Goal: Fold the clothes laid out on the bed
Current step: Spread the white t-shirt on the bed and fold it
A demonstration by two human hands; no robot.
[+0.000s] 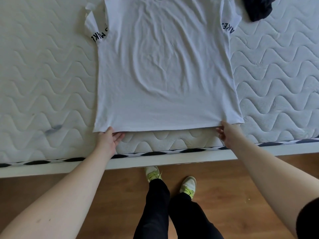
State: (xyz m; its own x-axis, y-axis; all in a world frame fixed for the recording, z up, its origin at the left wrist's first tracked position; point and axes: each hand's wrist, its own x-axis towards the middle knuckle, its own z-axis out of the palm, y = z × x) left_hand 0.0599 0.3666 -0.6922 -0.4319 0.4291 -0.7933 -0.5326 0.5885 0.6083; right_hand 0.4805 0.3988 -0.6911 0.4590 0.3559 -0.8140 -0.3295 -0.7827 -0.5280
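A white T-shirt (pixel 165 69) lies spread flat on the mattress, neck at the far side and hem toward me. Its short sleeves carry black lettering. My left hand (pixel 110 138) is at the hem near the shirt's left corner, thumb on the cloth's edge and fingers showing just below it. My right hand (pixel 226 133) pinches the hem near the right corner, where small creases fan out from its fingers. A dark crumpled garment (pixel 257 7) lies at the far right, beside the shirt's right sleeve.
The quilted white mattress (pixel 43 75) has bare stretches to the left and right of the shirt. Its front edge with black-and-white piping (pixel 155 153) runs just below my hands. My legs and shoes (pixel 188 185) stand on the wooden floor.
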